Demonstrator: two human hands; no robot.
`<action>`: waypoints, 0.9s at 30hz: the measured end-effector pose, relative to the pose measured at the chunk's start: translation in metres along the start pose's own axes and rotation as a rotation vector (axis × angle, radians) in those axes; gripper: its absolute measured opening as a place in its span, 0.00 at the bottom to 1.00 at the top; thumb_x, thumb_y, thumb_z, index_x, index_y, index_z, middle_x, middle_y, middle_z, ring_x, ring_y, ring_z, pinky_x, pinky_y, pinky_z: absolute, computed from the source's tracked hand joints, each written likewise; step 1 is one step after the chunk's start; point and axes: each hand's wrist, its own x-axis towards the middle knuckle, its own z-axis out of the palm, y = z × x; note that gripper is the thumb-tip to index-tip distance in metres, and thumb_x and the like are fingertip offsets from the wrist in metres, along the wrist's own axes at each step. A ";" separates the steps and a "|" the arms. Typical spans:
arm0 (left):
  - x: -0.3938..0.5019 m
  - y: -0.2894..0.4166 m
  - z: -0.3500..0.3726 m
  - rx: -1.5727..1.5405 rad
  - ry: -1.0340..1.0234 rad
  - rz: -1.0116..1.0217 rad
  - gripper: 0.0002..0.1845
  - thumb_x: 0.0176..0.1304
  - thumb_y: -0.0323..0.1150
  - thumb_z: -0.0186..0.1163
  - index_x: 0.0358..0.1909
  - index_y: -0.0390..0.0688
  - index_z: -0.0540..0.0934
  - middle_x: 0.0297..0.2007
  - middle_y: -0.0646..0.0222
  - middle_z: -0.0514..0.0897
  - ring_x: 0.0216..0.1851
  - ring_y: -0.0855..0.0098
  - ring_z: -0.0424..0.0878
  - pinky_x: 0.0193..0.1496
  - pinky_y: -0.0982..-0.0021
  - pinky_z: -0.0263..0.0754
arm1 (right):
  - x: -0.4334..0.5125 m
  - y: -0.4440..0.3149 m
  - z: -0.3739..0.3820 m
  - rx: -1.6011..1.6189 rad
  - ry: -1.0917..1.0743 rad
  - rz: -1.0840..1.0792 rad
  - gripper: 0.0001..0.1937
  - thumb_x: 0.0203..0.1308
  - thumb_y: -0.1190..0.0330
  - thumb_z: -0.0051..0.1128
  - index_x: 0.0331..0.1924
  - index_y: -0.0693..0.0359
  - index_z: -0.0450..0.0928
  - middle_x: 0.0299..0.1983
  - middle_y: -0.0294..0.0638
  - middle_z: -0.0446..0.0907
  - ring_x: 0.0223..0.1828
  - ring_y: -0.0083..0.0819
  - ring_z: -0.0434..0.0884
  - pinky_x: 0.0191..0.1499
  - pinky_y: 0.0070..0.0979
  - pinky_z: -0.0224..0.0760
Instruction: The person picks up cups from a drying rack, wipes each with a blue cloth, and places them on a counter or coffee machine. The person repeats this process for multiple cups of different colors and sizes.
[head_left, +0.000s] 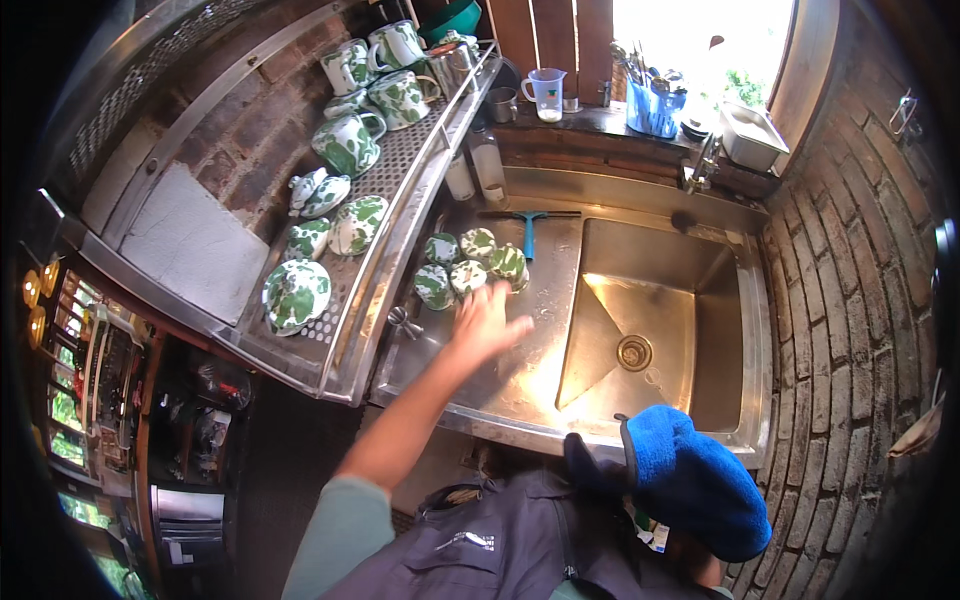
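My left hand (487, 324) reaches over the steel drainboard (487, 375) with its fingers spread and nothing held. Its fingertips are at the near edge of a cluster of green-and-white speckled enamel pieces (468, 276); contact cannot be told. A blue microfibre cloth (690, 472) with a dark edge is held up in front of my body at the lower right. It hides my right hand; only part of the forearm shows below it. Something small, green and white (651, 531), peeks out under the cloth. A small metal jigger (405, 322) lies left of my left hand.
A steel sink basin (637, 300) lies right of the drainboard, with a blue squeegee (530, 232) behind. The perforated rack (390, 172) at left holds enamel mugs (349, 142) and lids (296, 294). A measuring jug (547, 94), a blue utensil holder (655, 109) and a steel pan (750, 135) line the sill.
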 end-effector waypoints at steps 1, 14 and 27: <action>0.046 -0.009 0.030 0.118 0.055 -0.103 0.49 0.58 0.58 0.74 0.76 0.49 0.66 0.71 0.47 0.69 0.73 0.46 0.67 0.73 0.45 0.64 | -0.001 -0.001 -0.001 -0.014 0.009 0.009 0.14 0.62 0.68 0.67 0.49 0.62 0.81 0.45 0.43 0.84 0.48 0.40 0.84 0.49 0.30 0.76; 0.122 0.005 0.051 0.245 -0.020 -0.113 0.48 0.39 0.34 0.82 0.67 0.59 0.69 0.61 0.52 0.68 0.59 0.45 0.78 0.64 0.42 0.73 | -0.026 0.003 -0.017 -0.041 0.102 0.053 0.14 0.61 0.68 0.68 0.49 0.62 0.81 0.44 0.43 0.84 0.48 0.40 0.84 0.48 0.31 0.76; 0.066 -0.010 0.034 0.049 0.425 0.196 0.45 0.37 0.30 0.82 0.62 0.56 0.73 0.55 0.56 0.74 0.55 0.45 0.80 0.59 0.48 0.81 | -0.006 -0.007 -0.024 -0.071 -0.079 -0.059 0.14 0.60 0.68 0.69 0.48 0.61 0.82 0.44 0.43 0.84 0.47 0.41 0.84 0.47 0.31 0.76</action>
